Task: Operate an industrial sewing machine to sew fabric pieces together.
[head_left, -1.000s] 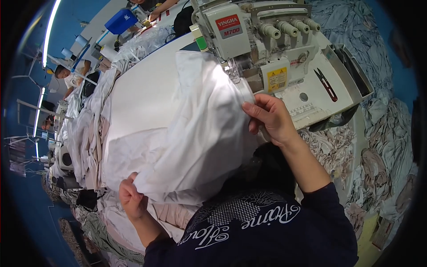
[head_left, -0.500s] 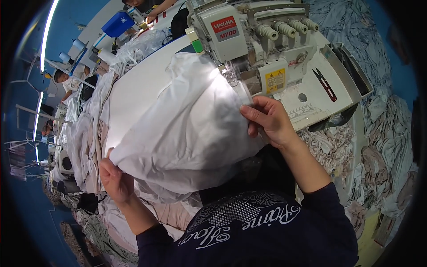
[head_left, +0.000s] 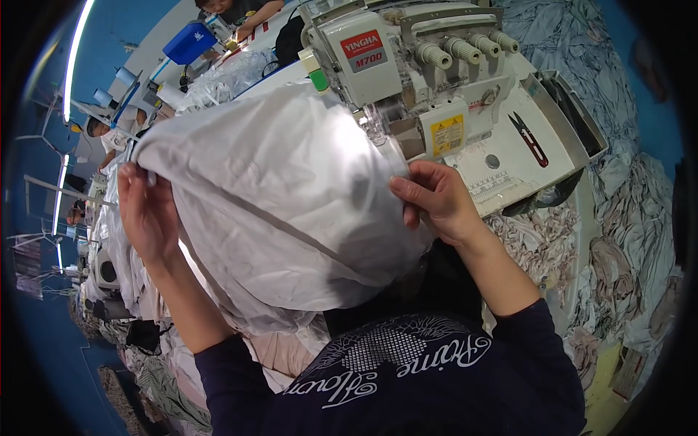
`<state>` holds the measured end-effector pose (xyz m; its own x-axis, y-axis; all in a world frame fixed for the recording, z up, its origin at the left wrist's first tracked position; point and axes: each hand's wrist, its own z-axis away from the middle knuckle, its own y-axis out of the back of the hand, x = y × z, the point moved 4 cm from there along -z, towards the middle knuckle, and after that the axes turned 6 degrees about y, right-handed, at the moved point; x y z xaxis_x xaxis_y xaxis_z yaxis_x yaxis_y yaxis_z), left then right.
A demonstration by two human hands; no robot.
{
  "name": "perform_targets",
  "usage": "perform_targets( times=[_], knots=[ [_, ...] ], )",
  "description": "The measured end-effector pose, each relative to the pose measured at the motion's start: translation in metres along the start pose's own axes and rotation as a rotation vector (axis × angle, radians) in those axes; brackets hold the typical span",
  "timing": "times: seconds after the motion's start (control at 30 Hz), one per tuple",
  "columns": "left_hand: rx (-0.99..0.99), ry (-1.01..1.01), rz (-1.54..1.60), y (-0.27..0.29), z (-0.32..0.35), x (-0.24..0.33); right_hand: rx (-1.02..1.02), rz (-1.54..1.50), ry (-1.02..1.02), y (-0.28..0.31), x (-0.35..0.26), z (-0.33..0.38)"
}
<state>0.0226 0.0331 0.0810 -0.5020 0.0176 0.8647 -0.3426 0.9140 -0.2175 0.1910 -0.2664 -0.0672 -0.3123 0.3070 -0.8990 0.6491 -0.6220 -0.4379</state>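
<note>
White fabric [head_left: 269,189] spreads over the table in front of me, its right edge running up to the needle area of an overlock sewing machine [head_left: 367,69]. A bright lamp lights the cloth beside the presser foot [head_left: 374,125]. My right hand [head_left: 440,200] pinches the fabric's right edge between thumb and fingers, just below the machine. At the far left my left hand [head_left: 149,211] is closed on the raised corner of the same cloth, fingers partly behind it. The lower folds hang toward my lap.
Red-handled thread snips [head_left: 531,139] lie on the machine bed, next to a metal tray [head_left: 567,109]. Heaps of cloth [head_left: 618,240] lie to the right, and more garments are piled at left. Two people work at the far left and top, near a blue machine part [head_left: 189,42].
My left hand has moved up and away to the left, lifting and spreading the fabric's left side. My right hand has barely shifted on the edge.
</note>
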Motion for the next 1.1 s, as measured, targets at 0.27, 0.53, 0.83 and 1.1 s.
perform_targets(
  times=[0.27,0.53,0.83,1.1],
  knots=[
    [-0.001,-0.065,0.018,0.021,-0.070,0.017,-0.009,0.022,-0.002,-0.002,-0.003,0.001],
    [-0.106,-0.090,-0.021,0.027,-0.140,0.045,0.008,0.019,-0.004,-0.005,-0.004,0.001],
    [0.307,-0.144,-0.303,0.030,-0.174,0.060,-0.011,0.057,0.004,-0.006,-0.003,0.001],
    [-0.140,0.525,-1.381,-0.010,0.097,-0.126,0.004,0.073,0.003,-0.005,-0.003,0.001]
  ],
)
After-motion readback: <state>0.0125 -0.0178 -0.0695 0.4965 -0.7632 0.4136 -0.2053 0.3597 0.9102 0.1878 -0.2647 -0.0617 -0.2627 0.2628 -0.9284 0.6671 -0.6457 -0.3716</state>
